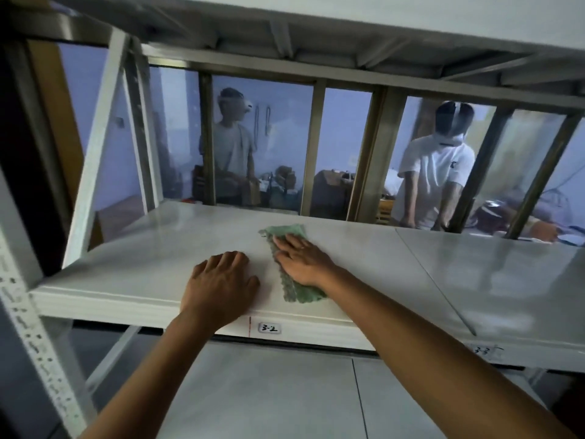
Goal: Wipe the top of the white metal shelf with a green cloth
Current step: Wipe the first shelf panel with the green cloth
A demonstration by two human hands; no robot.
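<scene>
Right hand (302, 259) flat, pressing green cloth (289, 264) onto shelf (142, 267) — left hand (221, 280) beside cloth, loosely curled, empty; sweep with even pressure.

– What is behind the glass?
– Two people. One in a grey shirt (232, 147) on the left, one in a white shirt (435, 175) on the right, leaning over.
– And that small label (269, 328)?
– It says 3-2.

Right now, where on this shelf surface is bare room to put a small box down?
Bare room lies left of the left hand up to the slanted post, and right of the panel seam. The middle is crowded: the right hand presses the green cloth.
</scene>
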